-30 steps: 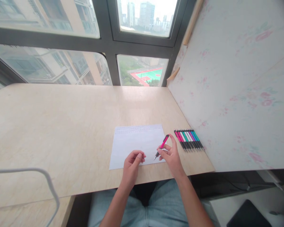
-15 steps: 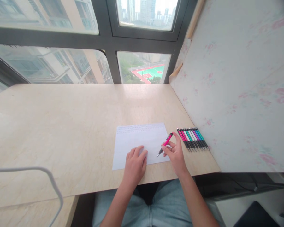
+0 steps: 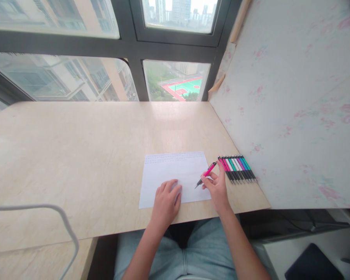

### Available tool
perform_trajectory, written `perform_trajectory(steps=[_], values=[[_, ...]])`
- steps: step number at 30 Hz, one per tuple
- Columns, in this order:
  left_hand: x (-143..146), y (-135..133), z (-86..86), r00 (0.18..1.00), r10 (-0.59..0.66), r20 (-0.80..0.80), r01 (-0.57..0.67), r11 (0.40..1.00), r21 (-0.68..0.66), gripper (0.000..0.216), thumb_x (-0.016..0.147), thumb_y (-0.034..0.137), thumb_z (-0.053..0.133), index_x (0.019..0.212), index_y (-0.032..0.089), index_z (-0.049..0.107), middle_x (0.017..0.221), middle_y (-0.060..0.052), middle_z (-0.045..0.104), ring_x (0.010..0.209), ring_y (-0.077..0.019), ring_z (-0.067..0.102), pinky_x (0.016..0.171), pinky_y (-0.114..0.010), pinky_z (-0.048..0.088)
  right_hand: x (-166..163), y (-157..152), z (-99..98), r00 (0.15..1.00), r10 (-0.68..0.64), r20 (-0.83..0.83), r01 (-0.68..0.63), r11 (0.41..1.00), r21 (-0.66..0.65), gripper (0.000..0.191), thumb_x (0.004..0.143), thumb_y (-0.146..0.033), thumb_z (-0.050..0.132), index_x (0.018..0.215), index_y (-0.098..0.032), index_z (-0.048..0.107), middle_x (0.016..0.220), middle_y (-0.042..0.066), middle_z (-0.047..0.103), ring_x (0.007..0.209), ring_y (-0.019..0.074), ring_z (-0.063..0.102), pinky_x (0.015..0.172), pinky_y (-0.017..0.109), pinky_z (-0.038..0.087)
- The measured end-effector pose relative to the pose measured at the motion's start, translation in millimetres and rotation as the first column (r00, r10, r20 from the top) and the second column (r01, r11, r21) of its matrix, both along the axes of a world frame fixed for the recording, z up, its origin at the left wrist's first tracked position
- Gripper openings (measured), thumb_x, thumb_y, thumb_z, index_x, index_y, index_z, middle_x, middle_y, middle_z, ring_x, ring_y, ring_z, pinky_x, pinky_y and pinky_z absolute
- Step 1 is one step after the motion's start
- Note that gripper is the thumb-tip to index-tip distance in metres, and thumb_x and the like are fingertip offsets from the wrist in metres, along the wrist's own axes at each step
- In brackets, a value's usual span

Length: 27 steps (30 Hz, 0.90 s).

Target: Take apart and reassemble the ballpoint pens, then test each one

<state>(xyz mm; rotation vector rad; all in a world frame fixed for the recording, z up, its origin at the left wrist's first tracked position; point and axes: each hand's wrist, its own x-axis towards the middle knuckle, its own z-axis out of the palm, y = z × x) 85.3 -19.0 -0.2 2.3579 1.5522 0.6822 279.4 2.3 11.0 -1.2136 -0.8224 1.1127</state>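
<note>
I wear the camera on my head: it looks forward and down over the desk point(image 3: 84, 155), close enough that my jeans point(image 3: 211, 249) show at six o'clock. My left hand point(image 3: 167, 200) lies just below its centre, also at six, my right hand point(image 3: 217, 188) near five. The window point(image 3: 134, 50) spans ten to one o'clock, and the flowered wall point(image 3: 294, 105) rises at two and three

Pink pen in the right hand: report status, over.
Right hand gripping pink pen, tip angled down toward paper, contact unclear. Left hand palm-down across paper's near edge. Row of pens right of paper.
</note>
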Motion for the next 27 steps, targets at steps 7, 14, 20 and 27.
perform_trajectory(steps=[7,14,20,27], values=[[-2,0,-1.1,1.0,-0.005,0.025,0.005,1.0,0.012,0.024,0.089,0.017,0.052,0.109,0.024,0.063,0.125,-0.01,0.06,0.112,-0.0283,0.054,0.091,-0.046,0.047,0,-1,0.3,1.0,-0.026,-0.004,0.026,0.999,0.037,0.084,0.074,-0.028,0.075,0.142,-0.028,0.026,0.083,-0.001,0.066,0.06,0.012,0.059,0.051,0.022,0.047],[-1,0,-0.9,0.999,-0.005,0.036,0.005,1.0,0.01,0.024,0.089,0.017,0.052,0.109,0.024,0.062,0.124,-0.01,0.06,0.112,-0.0281,0.054,0.091,-0.046,0.047,0,-2,-5.5,1.0,-0.018,0.016,0.018,1.0,0.016,0.083,0.073,-0.031,0.075,0.14,-0.028,0.027,0.083,-0.001,0.065,0.06,0.0128,0.06,0.05,0.022,0.046],[-1,0,-0.6,0.999,-0.004,0.036,0.004,1.0,-0.006,0.023,0.089,0.017,0.052,0.109,0.023,0.062,0.125,-0.01,0.06,0.113,-0.0279,0.054,0.092,-0.046,0.047,0,0,-6.3,0.999,-0.033,0.01,0.033,0.999,0.016,0.086,0.074,-0.03,0.074,0.144,-0.029,0.024,0.085,-0.001,0.065,0.061,0.0118,0.059,0.051,0.022,0.048],[-2,0,-0.8,0.999,-0.01,0.04,0.01,1.0,0.001,0.023,0.089,0.016,0.052,0.109,0.023,0.062,0.125,-0.01,0.06,0.113,-0.0282,0.053,0.092,-0.047,0.047,1,0,-8.8,0.998,-0.066,0.02,0.066,0.998,0.005,0.088,0.072,-0.03,0.076,0.143,-0.027,0.024,0.083,-0.001,0.065,0.059,0.0122,0.058,0.05,0.022,0.047]])
